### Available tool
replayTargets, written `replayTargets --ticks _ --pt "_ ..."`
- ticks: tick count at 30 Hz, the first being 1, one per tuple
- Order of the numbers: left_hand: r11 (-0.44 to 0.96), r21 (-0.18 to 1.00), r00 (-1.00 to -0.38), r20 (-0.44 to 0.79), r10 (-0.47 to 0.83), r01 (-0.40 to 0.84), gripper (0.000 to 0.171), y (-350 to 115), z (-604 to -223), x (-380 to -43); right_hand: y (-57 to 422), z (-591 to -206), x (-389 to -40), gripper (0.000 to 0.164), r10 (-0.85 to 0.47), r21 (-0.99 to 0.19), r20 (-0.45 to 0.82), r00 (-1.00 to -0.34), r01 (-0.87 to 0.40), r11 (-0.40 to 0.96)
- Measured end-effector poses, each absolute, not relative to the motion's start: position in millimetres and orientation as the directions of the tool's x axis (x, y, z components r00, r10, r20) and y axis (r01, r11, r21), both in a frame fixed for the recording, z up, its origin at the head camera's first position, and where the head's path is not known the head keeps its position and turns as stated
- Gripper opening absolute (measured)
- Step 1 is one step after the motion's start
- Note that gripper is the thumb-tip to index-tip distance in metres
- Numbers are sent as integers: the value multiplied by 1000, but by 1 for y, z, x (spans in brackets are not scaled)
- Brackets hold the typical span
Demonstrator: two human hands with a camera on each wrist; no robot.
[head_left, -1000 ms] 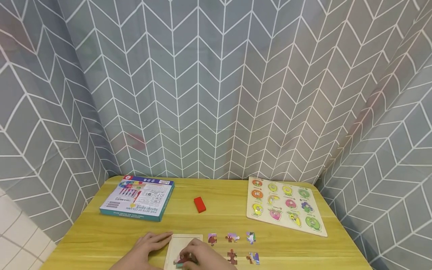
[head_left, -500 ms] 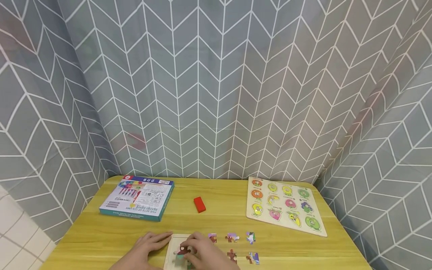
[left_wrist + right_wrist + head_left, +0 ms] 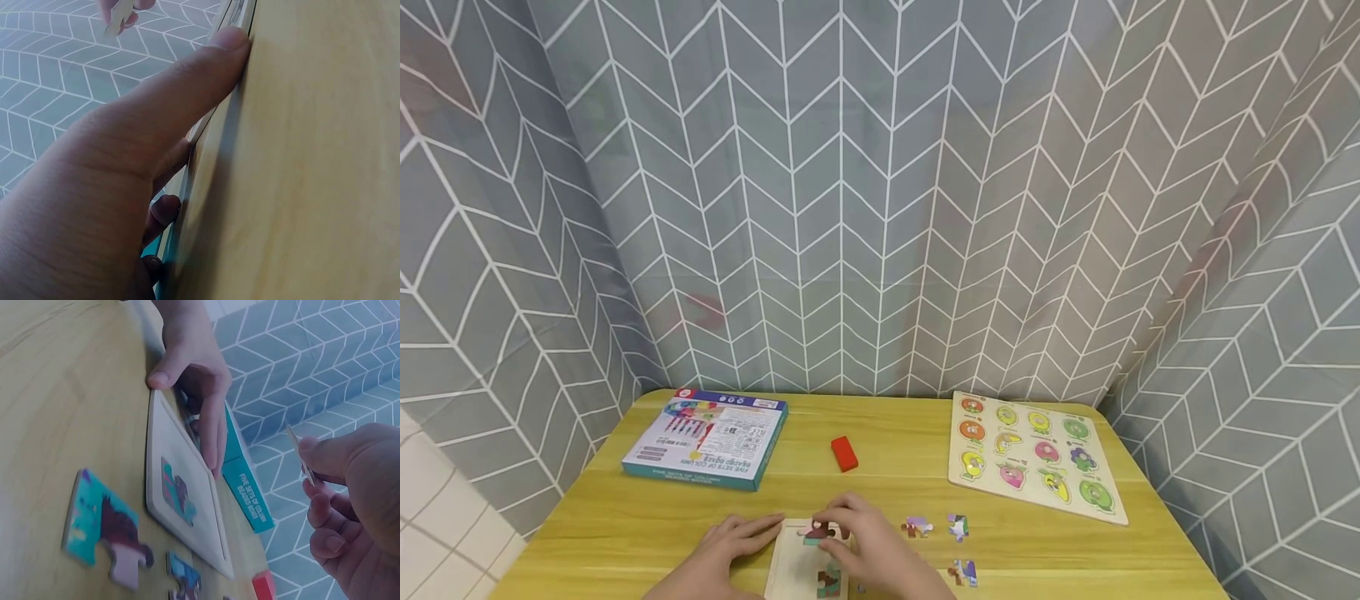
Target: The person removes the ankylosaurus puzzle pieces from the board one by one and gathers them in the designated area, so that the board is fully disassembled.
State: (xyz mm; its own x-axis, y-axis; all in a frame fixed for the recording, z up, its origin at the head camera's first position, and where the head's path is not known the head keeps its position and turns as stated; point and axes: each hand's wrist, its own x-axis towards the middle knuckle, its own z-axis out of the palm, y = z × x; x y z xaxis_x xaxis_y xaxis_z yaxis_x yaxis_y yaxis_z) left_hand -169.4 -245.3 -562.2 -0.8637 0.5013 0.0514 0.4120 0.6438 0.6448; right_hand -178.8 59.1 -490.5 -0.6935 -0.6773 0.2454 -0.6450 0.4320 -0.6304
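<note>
My right hand (image 3: 868,542) pinches a jigsaw piece (image 3: 815,533), dark red and pink with a teal edge, between thumb and fingers. It holds the piece over the upper part of a pale wooden puzzle tray (image 3: 786,571); the right wrist view shows the piece (image 3: 301,456) edge-on and apart from the tray. One jigsaw piece (image 3: 828,582) lies inside the tray at its lower right. Along the tray's left edge rests my left hand (image 3: 718,554), fingers extended. In the left wrist view its thumb (image 3: 228,39) touches the tray's side.
Loose jigsaw pieces (image 3: 958,527) lie right of the tray, some hidden by my right hand. Behind are a flat bead-toy box (image 3: 707,442), a red block (image 3: 844,453) and a fruit puzzle board (image 3: 1033,458). A patterned curtain (image 3: 880,208) encloses the table.
My right hand has lifted the pinched piece and moved it up and slightly right over the tray, uncovering the piece at the tray's lower right. My left hand has stayed put.
</note>
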Motion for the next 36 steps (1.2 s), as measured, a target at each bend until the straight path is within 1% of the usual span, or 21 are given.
replayTargets --ticks 5,10,13,18,21,26,28,29,32,36 --pt "652 650 -870 29 492 391 87 -244 -559 -170 71 -494 -178 28 -676 -622 275 -684 -663 417" --pt "662 654 -877 4 480 365 88 -242 -558 -171 94 -499 -175 26 -668 -621 301 -680 -672 404" --pt "663 653 -877 2 480 365 89 -242 -559 -171 111 -502 -171 26 -647 -644 297 -702 -648 407" --pt "662 641 -872 22 489 388 89 -244 -559 -171 141 -506 -164 30 -596 -706 253 -762 -567 424" --pt "652 634 -863 48 504 416 90 -245 -561 -171 159 -510 -162 32 -575 -728 249 -779 -542 419" --pt "642 654 -862 29 507 400 89 -244 -563 -172 188 -529 -156 26 -568 -678 384 -728 -640 362" --pt "646 658 -864 15 503 387 89 -243 -563 -172 198 -538 -153 23 -579 -618 455 -676 -708 341" --pt "647 659 -865 10 502 383 89 -243 -563 -173 201 -540 -149 23 -580 -610 463 -670 -716 340" --pt "650 658 -866 7 499 380 89 -242 -563 -173 211 -555 -145 24 -599 -538 533 -597 -786 304" --pt "650 661 -870 5 494 374 90 -243 -561 -172 212 -574 -140 27 -555 -518 626 -547 -824 228"
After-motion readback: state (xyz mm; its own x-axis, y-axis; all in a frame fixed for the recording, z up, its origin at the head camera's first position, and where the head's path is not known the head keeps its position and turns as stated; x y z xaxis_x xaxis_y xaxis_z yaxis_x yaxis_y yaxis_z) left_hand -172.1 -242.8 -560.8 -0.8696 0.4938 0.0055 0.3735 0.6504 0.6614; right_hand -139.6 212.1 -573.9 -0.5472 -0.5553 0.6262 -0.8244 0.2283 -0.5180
